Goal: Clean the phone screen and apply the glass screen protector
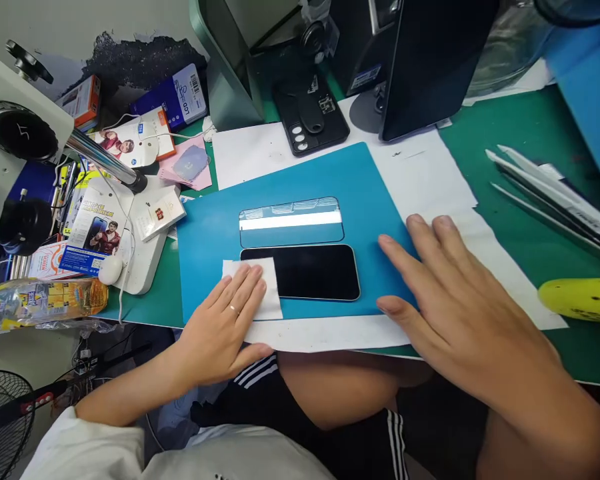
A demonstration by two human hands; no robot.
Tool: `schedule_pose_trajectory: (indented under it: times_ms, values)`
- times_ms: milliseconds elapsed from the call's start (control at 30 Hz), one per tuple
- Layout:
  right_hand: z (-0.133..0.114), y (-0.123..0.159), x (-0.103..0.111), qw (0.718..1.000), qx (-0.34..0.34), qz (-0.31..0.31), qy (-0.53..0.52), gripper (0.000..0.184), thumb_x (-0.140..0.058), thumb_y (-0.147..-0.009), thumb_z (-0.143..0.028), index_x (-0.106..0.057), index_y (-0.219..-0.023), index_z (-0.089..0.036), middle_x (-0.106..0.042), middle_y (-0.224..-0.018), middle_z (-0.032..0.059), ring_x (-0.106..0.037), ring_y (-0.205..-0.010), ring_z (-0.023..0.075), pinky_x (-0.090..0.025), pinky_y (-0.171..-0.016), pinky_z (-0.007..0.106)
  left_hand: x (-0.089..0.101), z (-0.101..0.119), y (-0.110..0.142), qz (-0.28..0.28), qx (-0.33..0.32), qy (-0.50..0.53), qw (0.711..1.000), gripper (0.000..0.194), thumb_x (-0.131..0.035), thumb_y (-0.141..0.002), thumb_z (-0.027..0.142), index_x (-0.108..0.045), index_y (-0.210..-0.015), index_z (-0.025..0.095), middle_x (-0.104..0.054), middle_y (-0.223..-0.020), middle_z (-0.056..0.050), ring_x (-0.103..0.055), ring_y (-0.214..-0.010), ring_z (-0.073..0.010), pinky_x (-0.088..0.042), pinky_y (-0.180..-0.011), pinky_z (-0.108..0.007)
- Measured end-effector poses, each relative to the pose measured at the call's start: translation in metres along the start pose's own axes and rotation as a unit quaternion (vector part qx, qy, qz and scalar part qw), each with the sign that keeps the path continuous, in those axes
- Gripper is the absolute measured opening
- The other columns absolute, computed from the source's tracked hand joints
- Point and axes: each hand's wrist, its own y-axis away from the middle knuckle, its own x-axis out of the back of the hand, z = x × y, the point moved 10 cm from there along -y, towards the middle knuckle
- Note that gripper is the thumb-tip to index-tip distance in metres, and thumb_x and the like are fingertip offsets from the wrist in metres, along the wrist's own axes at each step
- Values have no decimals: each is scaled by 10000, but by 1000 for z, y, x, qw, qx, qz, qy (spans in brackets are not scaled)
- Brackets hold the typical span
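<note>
A phone (320, 272) with a black screen lies face up on a blue mat (210, 227). My left hand (230, 320) rests flat, fingers stretched out, on a white wipe (267, 293) that covers the phone's left end. Just above the phone lies a clear screen protector (291, 230) with a black border, bright with reflected light. My right hand (455, 313) is open and holds nothing, its spread fingers over the mat's right edge, apart from the phone.
Behind the mat are a black phone case (311, 110) and a dark tablet-like screen (435, 67) on a stand. Boxes (97, 227) and a bottle (45, 303) crowd the left. Tweezers (555, 200) and a yellow-handled object (580, 299) lie right.
</note>
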Motion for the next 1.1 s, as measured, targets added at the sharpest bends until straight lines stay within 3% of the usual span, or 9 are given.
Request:
schedule_pose_trajectory:
  times_ms: [167, 333, 467, 600, 733, 833, 933, 1100]
  values:
    - [-1, -2, -1, 999, -6, -13, -32, 745, -256, -1064, -616, 43, -1707, -385, 0, -1790, -30, -179, -1610, 450, -409, -1203, 694, -1, 8, 10, -22, -13, 13, 1000, 964, -260, -1059, 720, 82, -1692, 78, -167, -1754, -197, -119, -1655, -348, -206, -1330, -480]
    - [-1, -4, 1, 1000, 1, 3, -27, 747, -267, -1077, -604, 38, -1712, -356, -29, -1796, 5, -200, -1617, 425, -423, -1199, 672, 4, 19, -27, -13, -36, 46, 998, 955, -263, -1062, 713, 118, -1686, 98, -117, -1764, -184, -99, -1659, -329, -210, -1339, -504]
    - [-1, -2, -1, 999, 13, 14, -27, 744, -222, -1071, -640, -7, -1717, -340, -96, -1795, 38, -227, -1616, 410, -468, -1158, 667, 1, 32, -51, 30, 36, 26, 999, 999, -269, -1046, 742, -4, -1678, 16, -43, -1762, -211, 13, -1656, -359, -201, -1343, -514]
    - [0, 0, -1, 999, 16, 26, -36, 723, -229, -1077, -619, -15, -1716, -357, -84, -1795, 26, -219, -1614, 430, -455, -1149, 699, -2, 38, -38, 50, 63, 10, 997, 984, -274, -1052, 729, -10, -1680, 19, -30, -1767, -197, 38, -1658, -330, -194, -1351, -476]
    - [-1, 1, 0, 998, 18, 22, -48, 711, -278, -1085, -579, -11, -1712, -381, -50, -1794, -9, -202, -1615, 442, -427, -1163, 715, 1, 12, -21, 41, 95, 11, 995, 947, -279, -1071, 688, 84, -1685, 65, -115, -1760, -209, -67, -1657, -341, -231, -1335, -505]
    - [0, 1, -1, 999, 13, 17, -45, 711, -270, -1085, -585, 1, -1710, -384, -41, -1795, -8, -183, -1622, 427, -442, -1165, 694, 6, -4, -27, 44, 102, 7, 994, 925, -282, -1081, 664, 102, -1683, 78, -126, -1756, -220, -89, -1653, -346, -227, -1337, -506]
    - [3, 0, -1, 999, 0, 17, -36, 722, -271, -1083, -596, -9, -1714, -362, -85, -1796, 27, -188, -1626, 403, -445, -1178, 666, 7, 1, -34, 43, 82, 10, 996, 934, -297, -1076, 670, 91, -1684, 77, -105, -1757, -224, -72, -1653, -347, -224, -1341, -505]
    - [3, -2, -3, 999, 2, 13, -43, 739, -284, -1072, -633, -93, -1716, -326, -142, -1789, 51, -183, -1634, 361, -423, -1209, 634, 5, 17, -27, 38, 52, 10, 998, 936, -304, -1074, 673, 64, -1685, 67, -122, -1757, -216, -74, -1653, -343, -240, -1336, -496]
